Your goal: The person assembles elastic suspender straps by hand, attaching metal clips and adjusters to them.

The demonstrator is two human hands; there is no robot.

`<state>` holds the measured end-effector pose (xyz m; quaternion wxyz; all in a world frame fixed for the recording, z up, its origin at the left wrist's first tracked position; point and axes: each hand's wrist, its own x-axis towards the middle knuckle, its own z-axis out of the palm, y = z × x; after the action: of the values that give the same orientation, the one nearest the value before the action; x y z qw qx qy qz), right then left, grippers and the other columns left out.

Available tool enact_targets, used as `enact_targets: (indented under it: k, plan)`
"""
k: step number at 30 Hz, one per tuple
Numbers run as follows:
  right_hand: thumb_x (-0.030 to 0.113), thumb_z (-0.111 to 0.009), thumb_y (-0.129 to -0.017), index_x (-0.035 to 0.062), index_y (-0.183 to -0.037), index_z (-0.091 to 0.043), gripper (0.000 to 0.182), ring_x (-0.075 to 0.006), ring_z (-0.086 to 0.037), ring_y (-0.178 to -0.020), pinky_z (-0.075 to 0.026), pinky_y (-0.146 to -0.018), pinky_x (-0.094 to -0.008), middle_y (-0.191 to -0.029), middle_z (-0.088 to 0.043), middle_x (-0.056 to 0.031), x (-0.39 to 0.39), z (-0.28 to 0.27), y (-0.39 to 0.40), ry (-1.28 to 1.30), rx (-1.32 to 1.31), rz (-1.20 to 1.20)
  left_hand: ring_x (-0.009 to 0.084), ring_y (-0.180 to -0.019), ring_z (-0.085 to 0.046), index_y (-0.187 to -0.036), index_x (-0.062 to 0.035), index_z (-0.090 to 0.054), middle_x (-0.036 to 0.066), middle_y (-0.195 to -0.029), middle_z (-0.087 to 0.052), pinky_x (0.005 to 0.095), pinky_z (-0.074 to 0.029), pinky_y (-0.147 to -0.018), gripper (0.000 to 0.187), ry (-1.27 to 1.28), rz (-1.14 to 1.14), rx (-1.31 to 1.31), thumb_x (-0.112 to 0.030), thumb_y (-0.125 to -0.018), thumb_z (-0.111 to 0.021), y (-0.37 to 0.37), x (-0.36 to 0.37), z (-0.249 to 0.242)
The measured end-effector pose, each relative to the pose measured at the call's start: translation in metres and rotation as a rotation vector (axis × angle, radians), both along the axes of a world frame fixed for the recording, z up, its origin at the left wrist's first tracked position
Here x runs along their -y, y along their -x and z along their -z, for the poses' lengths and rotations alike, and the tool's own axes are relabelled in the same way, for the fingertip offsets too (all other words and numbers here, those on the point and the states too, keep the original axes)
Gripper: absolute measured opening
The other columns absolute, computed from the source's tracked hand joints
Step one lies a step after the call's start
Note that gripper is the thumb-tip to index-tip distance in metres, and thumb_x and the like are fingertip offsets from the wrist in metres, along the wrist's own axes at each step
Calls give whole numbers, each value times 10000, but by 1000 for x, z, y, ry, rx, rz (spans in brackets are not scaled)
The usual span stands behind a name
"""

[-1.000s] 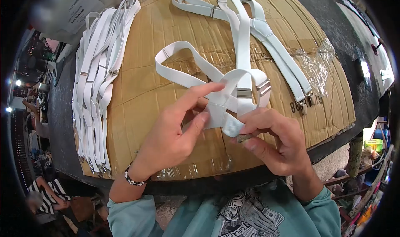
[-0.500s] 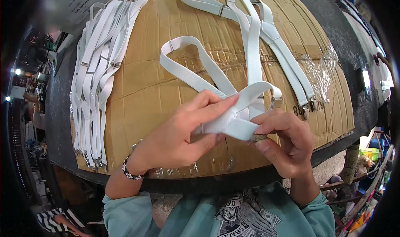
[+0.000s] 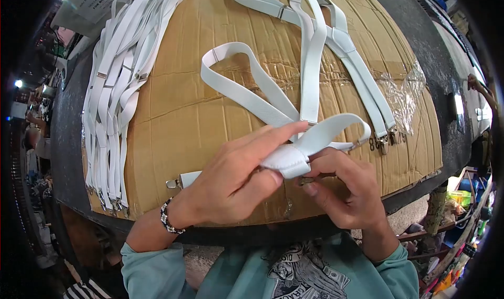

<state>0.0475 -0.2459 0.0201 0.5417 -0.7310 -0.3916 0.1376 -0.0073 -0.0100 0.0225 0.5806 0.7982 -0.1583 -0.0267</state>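
Matt strap (image 3: 324,133), apparently woven cloth; glossy metal clip (image 3: 172,184)

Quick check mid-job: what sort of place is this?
Likely a small workshop or market stall: a bundle of white suspenders on cardboard, a dark table beneath, and a sign partly reading "FOR BUYING".

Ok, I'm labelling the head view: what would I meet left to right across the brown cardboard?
Bundle of white fabric straps with metal clips, bare left hand, bare right hand, crumpled clear plastic film.

Left hand (image 3: 231,175) angled inward, back upward, right hand (image 3: 346,186) curled in a fingertip pinch
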Motion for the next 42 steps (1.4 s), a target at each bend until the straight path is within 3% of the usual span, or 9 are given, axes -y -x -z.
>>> enact_targets:
  k: [3, 6, 9, 15, 21, 31, 36, 39, 42]
  plan:
    - [20, -740, -880, 64, -1099, -625, 251, -343, -703, -874, -549, -757, -406, -970, -688, -131, 0, -1, -1, 50, 43, -18, 365, -1062, -663, -1418, 84, -514, 262, -1228, -643, 399, -509, -918, 574, 23, 57, -79, -233, -957, -642, 3, 0, -9]
    - [18, -741, -877, 68, -1105, -622, 262, -361, -699, -884, -546, -756, -419, -972, -688, -133, 1, -1, -1, 73, 49, -35, 319, -954, -682, -1342, 75, -588, 221, -1093, -685, 378, -521, -847, 581, 36, -15, 35, -321, -943, -735, 3, 11, -2]
    - [6, -740, -869, 64, -1114, -621, 278, -371, -699, -896, -550, -763, -428, -985, -692, -137, 0, -2, -1, 73, 30, -67, 287, -829, -684, -1239, 61, -651, 169, -968, -710, 363, -528, -764, 569, 191, -50, -323, -381, -912, -797, 6, 13, -5]
    - [-13, -739, -857, 52, -1123, -624, 297, -370, -704, -928, -561, -779, -426, -1037, -705, -145, -4, 1, -2, 24, 38, -99, 304, -762, -685, -1138, 34, -670, 173, -874, -696, 354, -526, -695, 408, 26, -16, -255, -314, -948, -762, -1, 3, -8]
    - [-29, -744, -833, 48, -1098, -639, 295, -355, -723, -879, -573, -739, -408, -1041, -724, -154, 0, -2, -1, 11, 12, -107, 357, -755, -680, -1228, 9, -651, 171, -946, -691, 398, -533, -682, 338, -155, 31, 72, -198, -968, -716, 3, 7, 8]
    - [-64, -749, -798, 22, -1019, -711, 241, -264, -746, -793, -581, -657, -329, -1061, -742, -192, 8, -18, -4, -124, 65, 103, 299, -731, -685, -1249, 4, -630, 123, -879, -655, 392, -527, -580, 443, -551, 85, 223, -116, -840, -753, 5, 1, 4]
    - [-40, -768, -777, 18, -948, -718, 187, -182, -660, -703, -506, -571, -261, -919, -714, -158, -13, -35, -16, -72, 373, -14, 290, -704, -672, -1224, 9, -616, 112, -877, -635, 396, -520, -567, 491, -586, 116, 260, -120, -767, -742, 7, 2, 9]
    - [-30, -768, -774, 40, -966, -745, 205, -143, -616, -637, -476, -524, -245, -900, -690, -118, -21, -39, -14, 27, 372, -107, 254, -728, -716, -1202, 47, -590, 96, -832, -639, 392, -534, -559, 344, -603, 158, 316, -148, -920, -620, 5, -1, 9]
    - [-36, -765, -748, 47, -978, -747, 246, -134, -601, -602, -473, -502, -246, -898, -669, -95, -26, -40, -14, 106, 420, -176, 258, -714, -720, -1186, 44, -588, 96, -815, -643, 391, -534, -556, 324, -539, 137, 336, -148, -925, -604, 5, -1, 14]
